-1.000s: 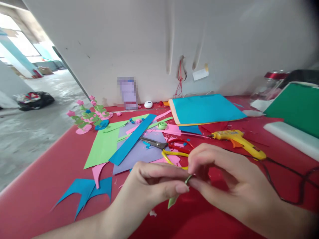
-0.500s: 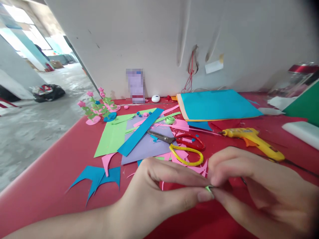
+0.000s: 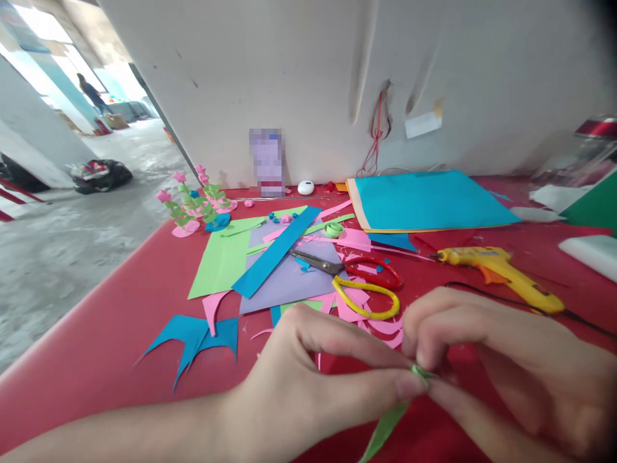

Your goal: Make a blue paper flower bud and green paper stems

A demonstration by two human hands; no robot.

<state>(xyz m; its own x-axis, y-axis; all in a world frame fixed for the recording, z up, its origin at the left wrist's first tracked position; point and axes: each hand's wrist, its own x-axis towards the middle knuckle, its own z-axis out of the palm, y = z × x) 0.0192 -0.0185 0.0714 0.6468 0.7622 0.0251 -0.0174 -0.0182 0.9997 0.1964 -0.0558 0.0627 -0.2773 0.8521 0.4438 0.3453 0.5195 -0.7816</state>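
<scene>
Both hands meet low in the view over a red table (image 3: 96,334). My left hand (image 3: 328,379) pinches a thin green paper strip (image 3: 385,427) between thumb and forefinger. My right hand (image 3: 501,366) pinches the strip's curled upper end from the other side, fingertips touching those of the left. The strip's loose tail hangs down towards the bottom edge. Just beyond the hands lie scissors (image 3: 357,276) with one red and one yellow handle loop.
A yellow glue gun (image 3: 501,273) with a black cord lies at the right. Blue, green and lilac paper sheets (image 3: 270,263) and pink scraps cover the middle. A stack of blue sheets (image 3: 424,199) sits by the wall. Paper flowers (image 3: 193,206) stand at the left edge.
The view has shifted, so the hands sit lower and further right. The green strip's tail, hidden half a second ago, hangs below the fingertips again.
</scene>
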